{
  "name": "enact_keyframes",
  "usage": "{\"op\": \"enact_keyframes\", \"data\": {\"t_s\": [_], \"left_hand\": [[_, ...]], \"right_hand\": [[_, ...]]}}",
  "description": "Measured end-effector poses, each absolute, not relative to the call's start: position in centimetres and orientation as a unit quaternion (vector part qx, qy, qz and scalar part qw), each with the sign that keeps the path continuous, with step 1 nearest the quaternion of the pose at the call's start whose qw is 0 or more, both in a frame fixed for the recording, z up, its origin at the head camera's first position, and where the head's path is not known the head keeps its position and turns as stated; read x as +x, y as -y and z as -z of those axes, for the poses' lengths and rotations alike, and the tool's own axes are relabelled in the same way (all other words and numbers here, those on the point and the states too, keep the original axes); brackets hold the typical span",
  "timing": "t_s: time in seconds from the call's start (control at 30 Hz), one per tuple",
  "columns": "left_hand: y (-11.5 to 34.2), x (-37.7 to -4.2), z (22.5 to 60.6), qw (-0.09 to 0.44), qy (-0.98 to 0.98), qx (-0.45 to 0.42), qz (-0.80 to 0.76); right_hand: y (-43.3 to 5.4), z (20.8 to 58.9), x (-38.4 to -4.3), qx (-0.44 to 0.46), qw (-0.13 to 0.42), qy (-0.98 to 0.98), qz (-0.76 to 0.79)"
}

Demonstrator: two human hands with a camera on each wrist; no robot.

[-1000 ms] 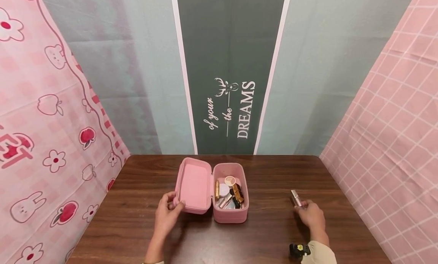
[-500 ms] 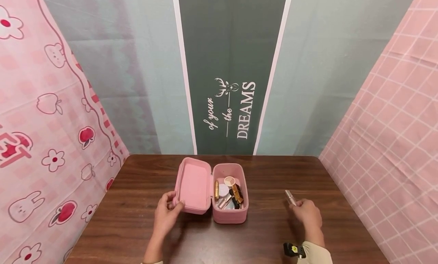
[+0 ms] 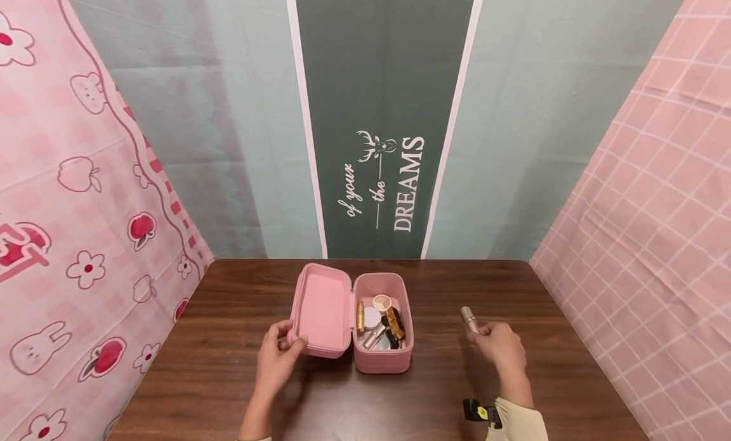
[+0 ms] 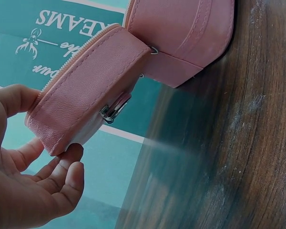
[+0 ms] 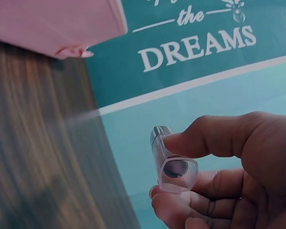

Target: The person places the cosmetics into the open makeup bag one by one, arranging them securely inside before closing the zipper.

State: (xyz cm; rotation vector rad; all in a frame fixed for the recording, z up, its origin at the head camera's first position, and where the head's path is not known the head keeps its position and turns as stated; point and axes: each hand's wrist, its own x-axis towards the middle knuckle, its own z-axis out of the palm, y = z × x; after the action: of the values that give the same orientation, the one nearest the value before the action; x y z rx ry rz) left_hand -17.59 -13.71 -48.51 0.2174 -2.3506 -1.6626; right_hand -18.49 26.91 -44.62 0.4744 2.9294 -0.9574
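A pink zippered cosmetic case (image 3: 382, 362) stands upright on the table with its lid (image 3: 325, 311) swung out to the left. My left hand (image 3: 278, 358) holds the lid's outer edge. In the left wrist view, the thumb and fingers (image 4: 69, 160) pinch the lid's corner near the zipper. Off to the right of the case, my right hand (image 3: 502, 349) pinches a slim lipstick tube (image 3: 469, 318) between thumb and fingers. Up close, the lipstick tube (image 5: 174, 171) has a clear wall and a shiny metallic end.
Inside the case lie a gold tube (image 3: 360, 316), a white round compact (image 3: 372, 317), a round tricolour palette (image 3: 382, 302), a gold-brown box (image 3: 395, 322) and another silvery tube (image 3: 374, 337). The brown wooden table (image 3: 440, 403) ends at a hanging cloth (image 3: 374, 79).
My right hand has moved left toward the case, carrying the lipstick tube. The left hand stays on the lid, and the case has not moved.
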Motion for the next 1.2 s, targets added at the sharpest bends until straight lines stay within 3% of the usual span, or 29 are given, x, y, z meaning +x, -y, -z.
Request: {"op": "enact_keyframes", "data": {"t_s": [0.67, 1.2], "left_hand": [[13.6, -17.5, 48.4, 0.133, 0.807, 0.07, 0.572], [13.7, -17.5, 48.6, 0.137, 0.808, 0.068, 0.568]], "right_hand": [[-23.1, 42.1, -19.3, 0.097, -0.043, -0.942, 0.319], [-19.4, 40.2, -20.7, 0.063, 0.022, -0.939, 0.337]]}}
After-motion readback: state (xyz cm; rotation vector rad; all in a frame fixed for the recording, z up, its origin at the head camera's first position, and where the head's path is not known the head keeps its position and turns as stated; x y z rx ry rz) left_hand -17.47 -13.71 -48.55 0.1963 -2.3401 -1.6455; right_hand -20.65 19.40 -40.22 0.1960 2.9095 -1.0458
